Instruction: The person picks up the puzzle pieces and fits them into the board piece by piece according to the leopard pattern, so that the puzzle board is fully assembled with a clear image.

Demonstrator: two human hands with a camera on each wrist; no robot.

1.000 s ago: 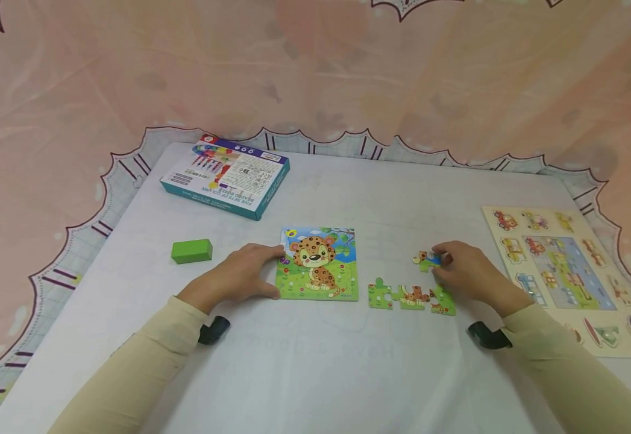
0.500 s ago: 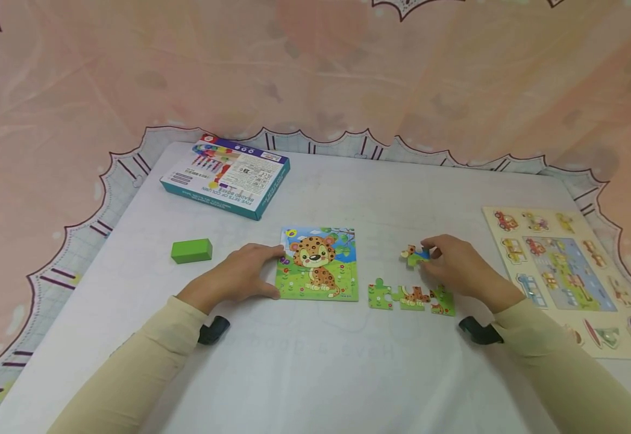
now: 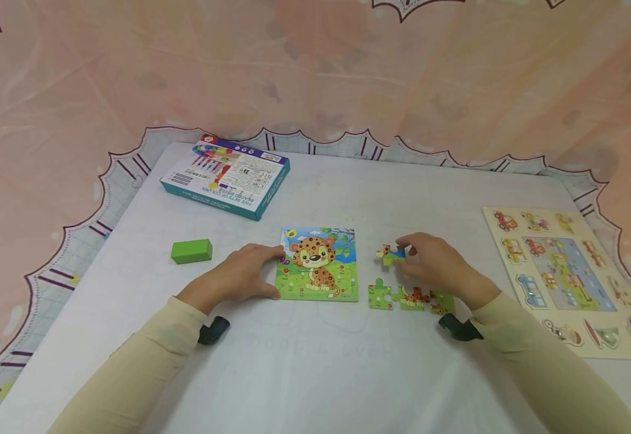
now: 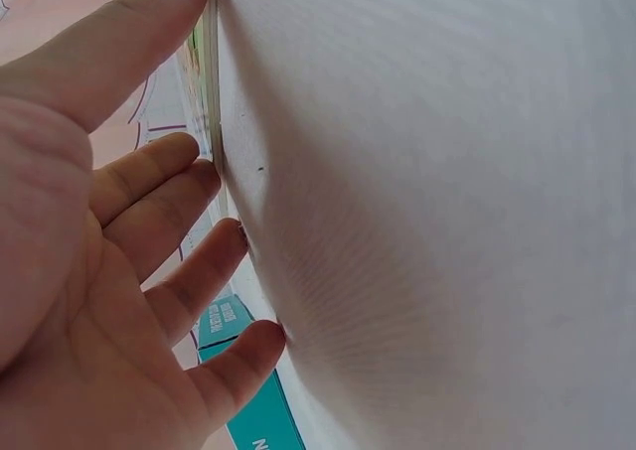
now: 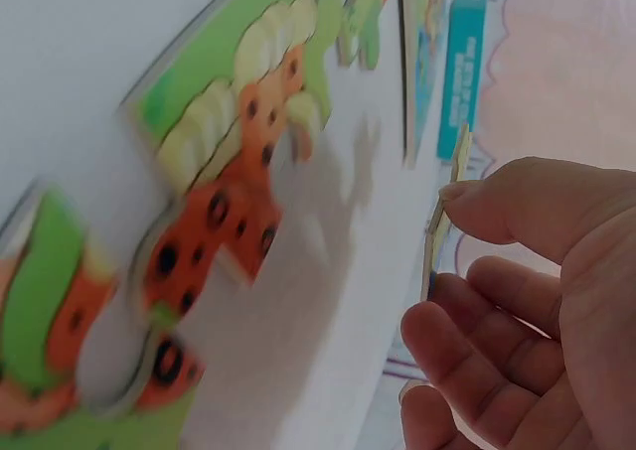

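My right hand [image 3: 437, 265] pinches a jigsaw piece [image 3: 389, 256] between thumb and fingers, raised above the table; the right wrist view shows this thin piece [image 5: 434, 233] edge-on. Below that hand lie several loose pieces in a row: a green one [image 3: 379, 295], one with spotted legs [image 3: 414, 299] and one partly hidden by the hand [image 3: 442, 304]. In the middle is a square leopard cub picture board [image 3: 320, 283]. My left hand [image 3: 234, 274] touches its left edge with thumb and fingertips. The left wrist view shows these fingers [image 4: 164, 212] only slightly bent.
A green block [image 3: 191, 251] lies left of my left hand. Behind it rests a flat teal and white box [image 3: 225, 176]. On the right is a wooden picture board [image 3: 570, 277] with vehicle and animal shapes. White cloth [image 3: 315, 374] covers the table.
My right hand has moved left with the pinched jigsaw piece, toward the leopard picture board. My left hand has stayed at the board's edge.
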